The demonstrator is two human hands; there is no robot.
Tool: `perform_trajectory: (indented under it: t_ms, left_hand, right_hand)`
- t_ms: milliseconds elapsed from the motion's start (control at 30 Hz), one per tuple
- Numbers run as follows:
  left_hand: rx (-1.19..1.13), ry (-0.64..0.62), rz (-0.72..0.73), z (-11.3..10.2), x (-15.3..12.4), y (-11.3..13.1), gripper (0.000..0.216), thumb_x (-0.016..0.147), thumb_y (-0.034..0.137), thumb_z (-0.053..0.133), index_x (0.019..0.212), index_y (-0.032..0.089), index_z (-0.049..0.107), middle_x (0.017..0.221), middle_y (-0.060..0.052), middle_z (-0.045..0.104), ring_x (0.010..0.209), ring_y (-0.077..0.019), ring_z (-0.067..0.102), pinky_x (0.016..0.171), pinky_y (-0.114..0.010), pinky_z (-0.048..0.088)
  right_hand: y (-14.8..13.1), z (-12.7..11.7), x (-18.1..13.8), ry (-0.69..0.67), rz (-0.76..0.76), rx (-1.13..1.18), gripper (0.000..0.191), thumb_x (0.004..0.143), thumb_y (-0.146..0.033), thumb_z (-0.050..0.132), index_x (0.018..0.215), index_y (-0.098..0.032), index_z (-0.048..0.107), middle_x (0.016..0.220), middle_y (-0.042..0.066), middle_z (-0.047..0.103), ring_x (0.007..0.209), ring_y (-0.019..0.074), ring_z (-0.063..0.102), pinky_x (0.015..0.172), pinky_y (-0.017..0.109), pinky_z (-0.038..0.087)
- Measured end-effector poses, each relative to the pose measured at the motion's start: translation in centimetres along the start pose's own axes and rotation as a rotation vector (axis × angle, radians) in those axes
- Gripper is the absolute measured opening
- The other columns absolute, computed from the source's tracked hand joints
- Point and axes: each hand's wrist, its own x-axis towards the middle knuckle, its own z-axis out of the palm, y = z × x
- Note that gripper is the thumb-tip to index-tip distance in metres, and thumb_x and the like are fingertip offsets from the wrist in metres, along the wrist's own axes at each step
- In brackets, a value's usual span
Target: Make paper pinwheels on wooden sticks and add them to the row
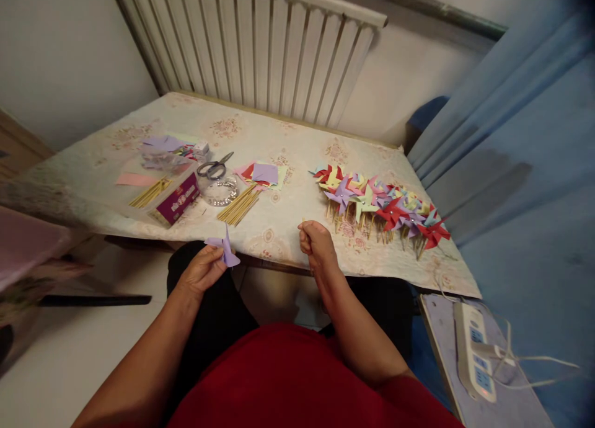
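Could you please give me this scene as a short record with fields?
Left hand: holding a purple paper pinwheel near the table's front edge
Right hand: fingers pinched, seemingly on a thin stick, mostly hidden
Table right: a cluster of multicoloured pinwheels on sticks
Table middle: loose wooden sticks, a stack of coloured paper
Table left: scissors, a round clear container of small shiny pieces, a purple-fronted box
Beside table: a power strip

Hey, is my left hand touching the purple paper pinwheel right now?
Touching. The head view shows the fingers of your left hand pinching the purple pinwheel.
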Motion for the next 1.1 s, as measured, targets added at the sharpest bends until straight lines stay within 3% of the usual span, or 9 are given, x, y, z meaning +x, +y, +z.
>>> perform_trajectory:
  t_ms: [233,633,1100]
  left_hand:
    - [0.003,0.019,-0.002,0.13,0.03,0.04,0.023,0.060,0.009,0.081,0.081,0.008,0.071,0.072,-0.009,0.071,0.065,-0.0175,0.067,0.067,-0.027,0.059]
    - [-0.002,0.014,-0.019,0.04,0.02,0.09,0.020,0.061,0.008,0.080,0.079,0.008,0.071,0.072,-0.009,0.072,0.065,-0.0179,0.068,0.068,-0.028,0.059]
    - [-0.022,0.034,-0.022,0.52,-0.17,0.18,0.027,0.056,0.007,0.082,0.080,0.008,0.072,0.073,-0.008,0.072,0.064,-0.0184,0.069,0.066,-0.027,0.060]
  right_hand:
    - [0.12,-0.16,-0.02,-0.019,0.010,0.011,0.021,0.066,-0.032,0.064,0.081,-0.018,0.059,0.048,-0.009,0.047,0.034,0.0022,0.022,0.037,0.019,0.010]
    - [0.10,-0.20,-0.03,-0.018,0.003,-0.012,0.017,0.067,-0.034,0.062,0.074,-0.020,0.056,0.045,-0.010,0.044,0.033,0.0028,0.020,0.035,0.020,0.009]
    - [0.14,0.00,-0.31,0.006,0.010,-0.041,0.019,0.065,-0.028,0.060,0.082,-0.018,0.057,0.048,-0.010,0.045,0.034,0.0023,0.022,0.036,0.019,0.010]
